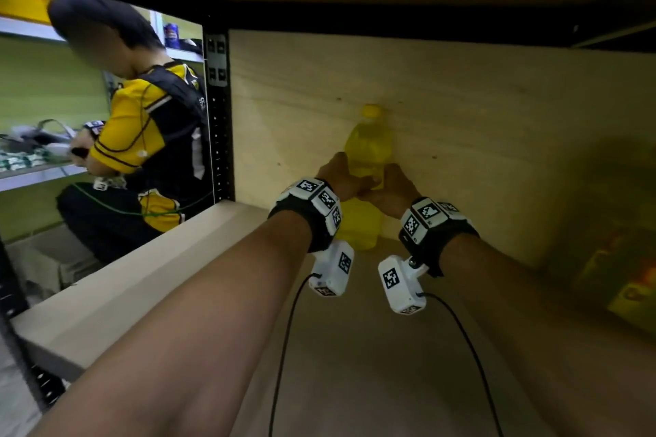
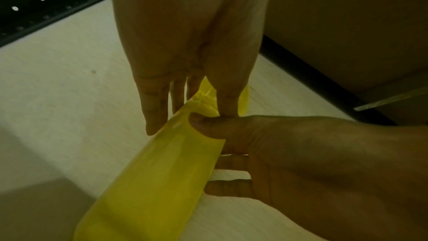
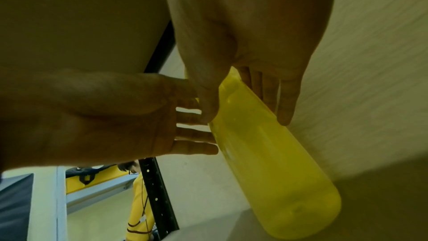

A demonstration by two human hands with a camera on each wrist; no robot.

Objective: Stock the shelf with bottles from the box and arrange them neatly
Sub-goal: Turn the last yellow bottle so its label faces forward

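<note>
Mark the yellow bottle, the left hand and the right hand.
yellow bottle [image 1: 369, 147]: head view, upper body below the cap.
left hand [image 1: 342, 176]: head view, back of the hand.
right hand [image 1: 394, 188]: head view, back of the hand.

We saw one bottle [image 1: 369, 149] — translucent yellow plastic with a yellow cap — standing upright on the pale wooden shelf [image 1: 355, 348], its base on the board and its back close against the plywood rear panel. Its smooth body tapered toward the neck — whether it carried a label, we could not tell.
</note>
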